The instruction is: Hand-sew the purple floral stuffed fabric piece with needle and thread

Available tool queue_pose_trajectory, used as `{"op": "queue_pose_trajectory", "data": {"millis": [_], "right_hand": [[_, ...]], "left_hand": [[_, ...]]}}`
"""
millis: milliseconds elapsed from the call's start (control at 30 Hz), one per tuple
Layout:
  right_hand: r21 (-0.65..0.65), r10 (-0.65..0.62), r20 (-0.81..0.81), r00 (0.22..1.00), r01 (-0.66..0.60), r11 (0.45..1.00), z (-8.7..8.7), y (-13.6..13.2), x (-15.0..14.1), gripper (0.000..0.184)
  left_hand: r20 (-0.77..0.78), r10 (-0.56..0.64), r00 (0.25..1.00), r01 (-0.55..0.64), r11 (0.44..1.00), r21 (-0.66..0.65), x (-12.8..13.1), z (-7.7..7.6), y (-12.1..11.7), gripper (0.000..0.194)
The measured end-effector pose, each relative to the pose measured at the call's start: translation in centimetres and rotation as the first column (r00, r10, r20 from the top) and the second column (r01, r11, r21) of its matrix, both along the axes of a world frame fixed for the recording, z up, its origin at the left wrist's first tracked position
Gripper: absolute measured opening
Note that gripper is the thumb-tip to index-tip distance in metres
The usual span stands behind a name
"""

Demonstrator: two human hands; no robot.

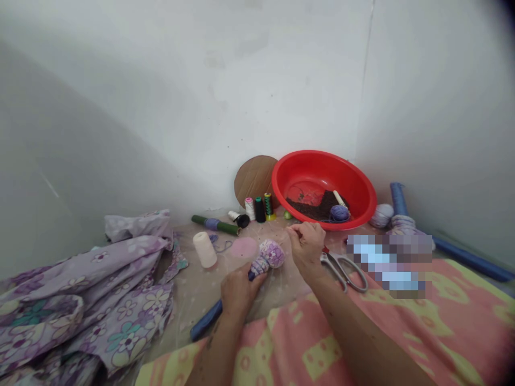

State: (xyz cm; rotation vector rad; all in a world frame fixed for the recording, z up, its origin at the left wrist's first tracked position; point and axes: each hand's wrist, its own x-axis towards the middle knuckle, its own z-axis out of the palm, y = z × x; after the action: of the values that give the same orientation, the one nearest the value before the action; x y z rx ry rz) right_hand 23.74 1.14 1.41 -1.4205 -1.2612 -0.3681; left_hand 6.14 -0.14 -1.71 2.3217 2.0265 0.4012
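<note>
Corner of a room: a pink-and-yellow blanket [406, 327] lies in front, floral cloth [92, 305] is heaped at left, and a red basin [322, 179] sits against the wall, apparently keeping its contents together. The left hand [241, 292] clenches a blue rod [206, 320], raising its floral bundle [269, 254] toward the right hand [306, 246], whose fingers [295, 231] pinch together just beside it, on something too fine to tell. Scissors [344, 272] lie within reach of that hand; thread spools [259, 210] stand beyond, near the basin.
</note>
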Motion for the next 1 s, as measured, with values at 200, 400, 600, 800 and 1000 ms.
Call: {"op": "queue_pose_trajectory", "data": {"millis": [200, 400, 600, 800, 1000], "right_hand": [[0.032, -0.066, 0.014, 0.998, 0.065, 0.997, 0.8, -0.4, 0.7, 0.023], [0.053, -0.174, -0.054, 0.983, 0.177, 0.983, 0.8, -0.2, 2.1, 0.024], [0.027, -0.202, -0.134, 0.970, 0.207, 0.978, 0.4, 0.1, 2.1, 0.023], [-0.258, 0.218, -0.080, 0.973, -0.231, 0.938, 0.0, 0.0, -0.3, 0.020], [-0.597, 0.479, -0.044, 0.877, -0.408, 0.691, -0.8, -0.5, -2.1, 0.017]], "left_hand": [[0.009, -0.005, 1.000, 0.005, 1.000, -0.008, 0.2, 0.3, -0.1, 0.053], [0.026, 0.020, 0.999, -0.019, 0.999, -0.040, 0.4, 1.1, -0.5, 0.051], [0.023, 0.005, 1.000, -0.004, 1.000, -0.012, 0.4, 0.9, -0.4, 0.055], [-0.012, 0.003, 1.000, -0.003, 1.000, -0.006, 0.3, 0.5, -0.2, 0.050], [0.027, 0.022, 0.999, -0.022, 1.000, -0.001, 0.4, 0.5, -0.3, 0.056]]}}
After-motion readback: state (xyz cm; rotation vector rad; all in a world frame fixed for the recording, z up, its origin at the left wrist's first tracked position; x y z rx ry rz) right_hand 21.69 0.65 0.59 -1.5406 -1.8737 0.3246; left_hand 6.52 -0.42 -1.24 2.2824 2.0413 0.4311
